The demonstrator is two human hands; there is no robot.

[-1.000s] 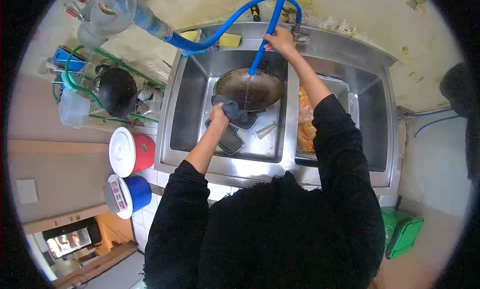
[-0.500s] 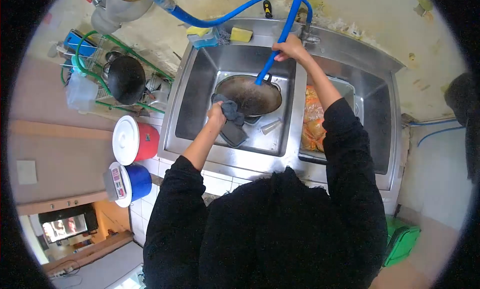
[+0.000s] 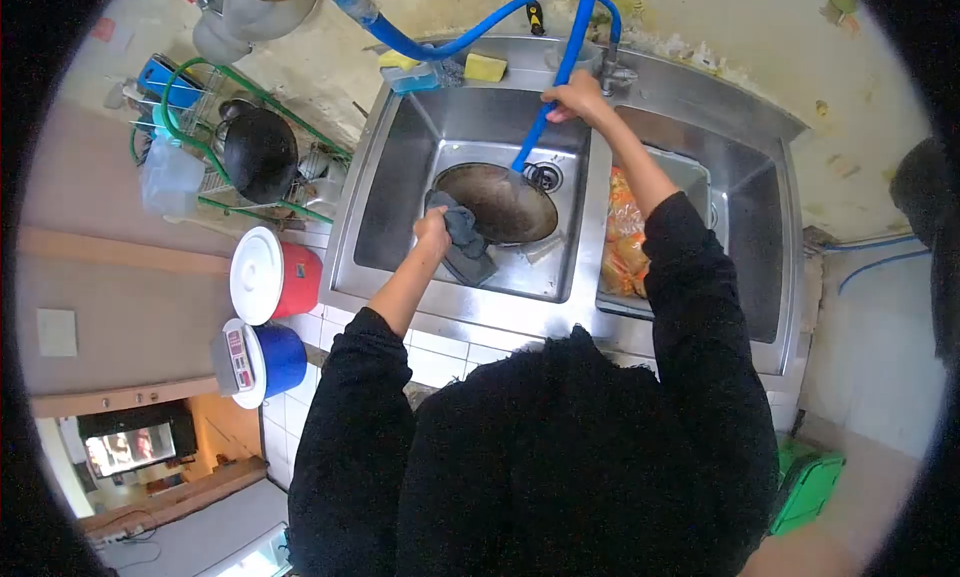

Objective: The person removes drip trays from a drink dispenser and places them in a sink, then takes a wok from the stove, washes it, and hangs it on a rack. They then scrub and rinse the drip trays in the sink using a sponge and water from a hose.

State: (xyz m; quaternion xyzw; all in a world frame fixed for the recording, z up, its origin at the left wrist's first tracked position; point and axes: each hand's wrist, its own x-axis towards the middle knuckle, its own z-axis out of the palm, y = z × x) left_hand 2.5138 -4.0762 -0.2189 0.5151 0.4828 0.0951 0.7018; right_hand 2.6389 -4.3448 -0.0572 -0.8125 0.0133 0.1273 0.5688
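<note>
In the left sink basin (image 3: 375, 239) sits a dark wok (image 3: 495, 205), tilted so that its round inside faces me. My left hand (image 3: 432, 231) is closed on a dark grey cloth (image 3: 462, 242) against the wok's left rim; whether the fingers also grip the rim is hidden. My right hand (image 3: 580, 99) is wrapped round a blue hose (image 3: 535, 137). The hose's lower end is over the wok's far side, with water coming out. A small pale, clear object (image 3: 543, 249) lies on the basin floor beside the wok. Behind the wok the drain (image 3: 546, 177) shows.
The right basin holds a tray (image 3: 707, 182) with plastic-wrapped orange food (image 3: 626, 227). Yellow sponges (image 3: 486, 68) and a blue container (image 3: 412, 78) sit on the back ledge, near the tap (image 3: 620, 75). A rack with a black wok (image 3: 260, 155) and lidded buckets (image 3: 298, 280) stand left.
The wok has tipped and shifted slightly left, uncovering the drain behind it. My left hand stays on the cloth, and my right hand still holds the hose.
</note>
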